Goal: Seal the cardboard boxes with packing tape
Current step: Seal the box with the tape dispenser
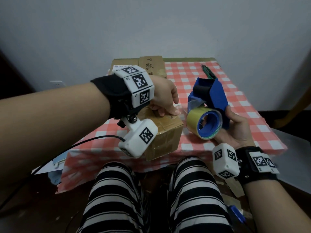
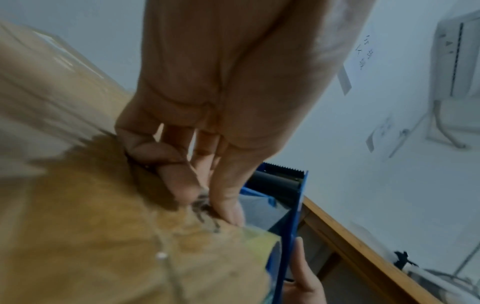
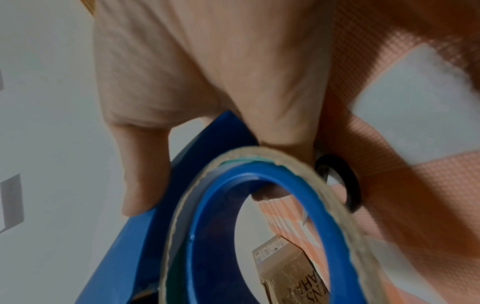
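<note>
The right hand (image 1: 235,126) grips the tape dispenser (image 1: 210,101) while the left hand (image 1: 165,96) presses curled fingers on the near box (image 1: 168,132), so taping seems just started and next the tape must be pulled across the seam.

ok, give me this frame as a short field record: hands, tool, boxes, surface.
left hand: fingertips pressing on the top of the near brown cardboard box, by its right edge
right hand: grips the blue plastic tape dispenser, held off the table
tape: yellowish packing tape roll mounted on the dispenser; clear tape runs from it toward the box top
other boxes: two flat-looking cardboard boxes at the table's far left
surface: red-and-white checked tablecloth
seal state: cannot tell whether the strip is cut
</note>
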